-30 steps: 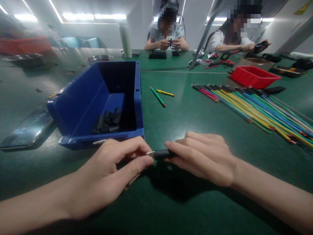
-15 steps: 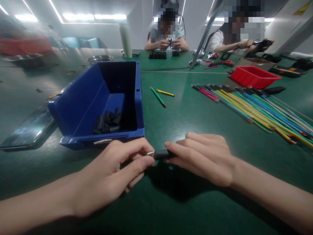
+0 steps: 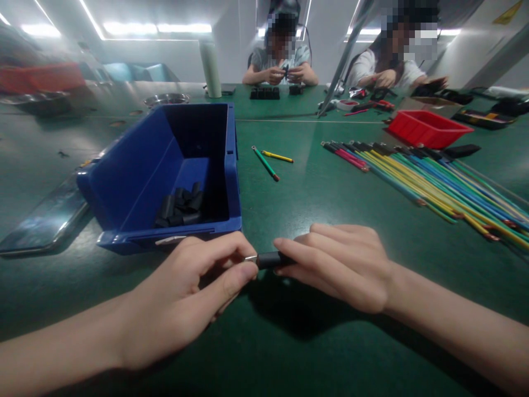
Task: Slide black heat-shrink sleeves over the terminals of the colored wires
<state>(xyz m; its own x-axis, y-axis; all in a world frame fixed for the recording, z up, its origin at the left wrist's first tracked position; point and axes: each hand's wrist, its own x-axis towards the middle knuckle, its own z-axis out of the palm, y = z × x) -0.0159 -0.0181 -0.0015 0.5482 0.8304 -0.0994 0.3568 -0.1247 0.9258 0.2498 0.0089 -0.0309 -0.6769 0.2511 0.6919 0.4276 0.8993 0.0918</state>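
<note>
Between my two hands, just above the green table, is a metal cable lug (image 3: 250, 258) with a short black heat-shrink tube (image 3: 268, 260) directly to its right. Thumb and fingertips of my left hand (image 3: 190, 292) pinch the lug's end. My right hand (image 3: 345, 264) is closed around the tube from the other side, hiding its right end and any cable in it. Beyond my left hand stands a blue bin (image 3: 132, 171) with several loose black tube pieces (image 3: 182, 207) inside.
A green cable (image 3: 265, 164) and a yellow cable (image 3: 278, 156) lie ahead. Many coloured lugged cables (image 3: 417, 176) are spread at right, before a red bin (image 3: 427, 129). A phone-like glossy slab (image 3: 45, 220) lies left. Two people sit across the table.
My hands keep their grip and have barely moved; the lug appears turned slightly, showing a thinner edge. The co-worker at the right has lowered their hands towards the table.
</note>
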